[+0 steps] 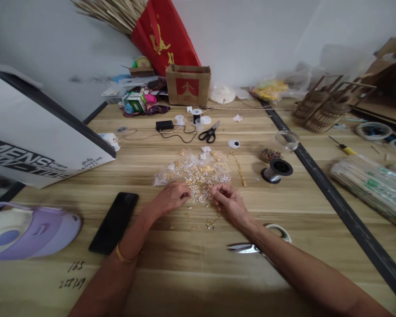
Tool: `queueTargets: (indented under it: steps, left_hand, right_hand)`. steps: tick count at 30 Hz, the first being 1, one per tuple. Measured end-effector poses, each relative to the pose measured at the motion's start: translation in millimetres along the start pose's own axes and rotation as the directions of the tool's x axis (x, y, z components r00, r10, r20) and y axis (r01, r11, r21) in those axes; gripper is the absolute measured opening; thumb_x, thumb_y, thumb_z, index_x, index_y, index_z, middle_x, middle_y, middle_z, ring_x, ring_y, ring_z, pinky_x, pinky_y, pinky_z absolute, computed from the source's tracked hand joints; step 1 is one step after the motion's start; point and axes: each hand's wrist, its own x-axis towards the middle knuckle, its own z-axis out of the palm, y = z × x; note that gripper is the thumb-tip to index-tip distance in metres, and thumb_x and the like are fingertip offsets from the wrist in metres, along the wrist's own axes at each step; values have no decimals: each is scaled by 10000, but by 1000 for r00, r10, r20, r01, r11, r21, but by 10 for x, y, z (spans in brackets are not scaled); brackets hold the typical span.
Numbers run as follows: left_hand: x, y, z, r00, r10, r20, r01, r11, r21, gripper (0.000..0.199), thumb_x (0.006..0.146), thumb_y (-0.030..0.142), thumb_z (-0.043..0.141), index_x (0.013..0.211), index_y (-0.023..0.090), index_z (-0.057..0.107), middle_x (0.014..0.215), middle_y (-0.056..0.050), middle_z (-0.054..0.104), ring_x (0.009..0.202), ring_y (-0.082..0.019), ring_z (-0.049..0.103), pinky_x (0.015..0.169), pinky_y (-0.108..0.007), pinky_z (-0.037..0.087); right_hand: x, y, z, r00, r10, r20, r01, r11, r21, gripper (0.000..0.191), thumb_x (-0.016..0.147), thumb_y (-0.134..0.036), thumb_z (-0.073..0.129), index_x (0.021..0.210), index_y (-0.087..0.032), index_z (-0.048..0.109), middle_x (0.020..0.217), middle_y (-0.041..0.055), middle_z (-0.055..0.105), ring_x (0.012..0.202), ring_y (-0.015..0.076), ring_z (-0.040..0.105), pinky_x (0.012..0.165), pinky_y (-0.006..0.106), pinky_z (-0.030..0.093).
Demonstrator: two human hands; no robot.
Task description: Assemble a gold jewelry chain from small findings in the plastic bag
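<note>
A heap of small gold and silver jewelry pieces [199, 187] lies on the wooden table between both hands. My left hand [173, 196] rests at the heap's left edge, fingers curled in; whatever they hold is hidden. On the right side of the heap, my right hand [230, 202] has thumb and forefinger pinched together, on something too small to make out. Just below, a thin gold chain [193, 207] stretches across the wood. Closer to me sits a little cluster of gold charms [210, 224]. Clear plastic bags of findings [218, 160] surround the heap's far side.
White-handled scissors [244, 248] lie partly under my right forearm. A black phone [114, 222] is beside my left forearm. Wire spool [277, 171], bead container [271, 154] and gold chain [239, 169] stand rightward. Black scissors [210, 133] lie farther back; a large white box [49, 136] stands left.
</note>
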Motion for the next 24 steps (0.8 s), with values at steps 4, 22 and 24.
queueTargets:
  steps: [4, 22, 24]
  left_hand:
    - [-1, 35, -22, 1000, 4, -17, -4, 1000, -1, 181, 791, 83, 492, 763, 164, 651, 784, -33, 606, 764, -161, 547, 708, -257, 388]
    - [5, 90, -45, 999, 10, 46, -12, 999, 36, 161, 843, 155, 516, 761, 152, 654, 800, -44, 630, 797, -166, 569, 738, -270, 408]
    - [7, 89, -44, 999, 26, 46, -28, 999, 47, 166, 850, 159, 513, 759, 150, 652, 798, -44, 629, 798, -165, 569, 735, -269, 407]
  right_hand:
    - [4, 9, -3, 1000, 9, 5, -10, 1000, 23, 261, 693, -391, 709, 718, -175, 564, 503, -62, 455, 424, 63, 371, 387, 186, 277]
    - [8, 9, -21, 1000, 4, 18, -3, 1000, -22, 266, 701, -411, 697, 715, -181, 564, 514, -60, 454, 428, 71, 366, 393, 196, 290]
    - [6, 1, -19, 1000, 10, 13, -10, 1000, -29, 273, 699, -415, 699, 713, -179, 563, 517, -58, 455, 430, 71, 366, 394, 196, 289]
